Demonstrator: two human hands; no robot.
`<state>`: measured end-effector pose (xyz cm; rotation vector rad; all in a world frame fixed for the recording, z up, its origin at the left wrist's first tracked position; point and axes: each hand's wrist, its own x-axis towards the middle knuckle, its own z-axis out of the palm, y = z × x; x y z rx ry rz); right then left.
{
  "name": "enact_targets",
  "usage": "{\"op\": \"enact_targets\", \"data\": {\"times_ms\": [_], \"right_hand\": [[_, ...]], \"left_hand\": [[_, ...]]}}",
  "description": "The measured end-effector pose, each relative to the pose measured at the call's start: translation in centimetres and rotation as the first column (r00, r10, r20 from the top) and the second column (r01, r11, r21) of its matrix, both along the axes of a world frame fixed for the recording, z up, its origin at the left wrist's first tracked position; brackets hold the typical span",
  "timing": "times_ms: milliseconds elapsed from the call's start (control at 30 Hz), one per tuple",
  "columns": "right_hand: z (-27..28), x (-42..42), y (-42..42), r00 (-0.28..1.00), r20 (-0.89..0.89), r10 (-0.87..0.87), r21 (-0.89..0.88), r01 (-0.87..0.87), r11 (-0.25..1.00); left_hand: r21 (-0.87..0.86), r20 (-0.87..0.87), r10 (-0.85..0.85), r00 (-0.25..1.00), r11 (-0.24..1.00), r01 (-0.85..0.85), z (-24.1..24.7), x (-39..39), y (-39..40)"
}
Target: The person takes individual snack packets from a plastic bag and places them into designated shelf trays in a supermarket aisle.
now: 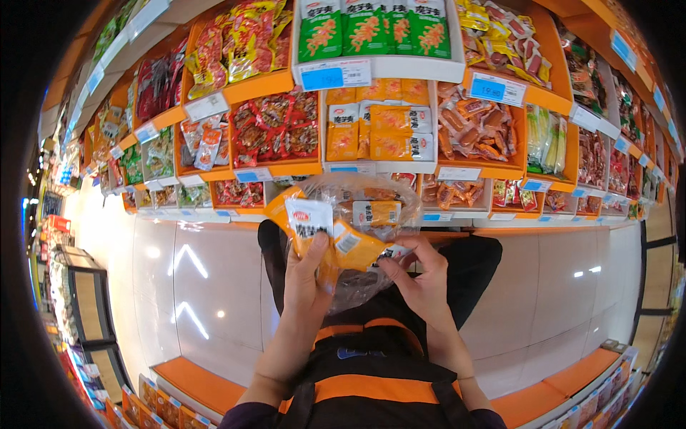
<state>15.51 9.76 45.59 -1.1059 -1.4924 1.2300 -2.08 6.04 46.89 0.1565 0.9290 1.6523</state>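
Observation:
My left hand [308,273] grips orange-and-white snack packets [310,217], with the thumb pressed on the front one. My right hand [420,271] pinches the end of another orange packet [356,246] that lies across the first ones. Behind and below both hands is a clear plastic bag [364,287] with more orange packets [378,213] showing in it. The bag rests at my lap, close to the lowest shelf row. Just beyond it, a white bin [380,167] holds similar orange-and-white packets in stacks.
Green snack packets [375,27] stand in a white bin above. Orange bins of red-wrapped snacks [276,128] and small sausages [477,128] flank the middle bin. Price tags line the shelf edges. Tiled floor [214,284] lies around my knees, and low orange-topped shelving [201,383] is behind me.

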Motion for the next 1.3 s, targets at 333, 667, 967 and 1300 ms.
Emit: {"op": "enact_targets", "data": {"times_ms": [333, 667, 967, 1300], "right_hand": [[2.7, 2.7, 3.1, 0.886, 0.225, -0.404, 0.871, 0.003, 0.492], [5.7, 1.6, 4.4, 0.869, 0.31, -0.387, 0.927, -0.185, 0.328], [5.9, -0.4, 7.7, 0.94, 0.311, -0.144, 0.868, -0.219, 0.446], [5.7, 0.8, 16.4, 0.923, 0.384, 0.033, 0.355, -0.18, 0.917]], "left_hand": [[0.386, 0.116, -0.47, 0.875, 0.833, 0.397, 2.8, -0.9, -3.2], [0.061, -0.308, -0.254, 0.917, 0.956, 0.286, 7.4, -0.3, -0.9], [-0.009, -0.734, -0.272, 0.623, 0.921, 0.39, 9.5, -1.8, 2.1], [0.308, -0.484, -0.082, 0.871, 0.916, 0.258, 11.5, -7.7, 4.3]]}}
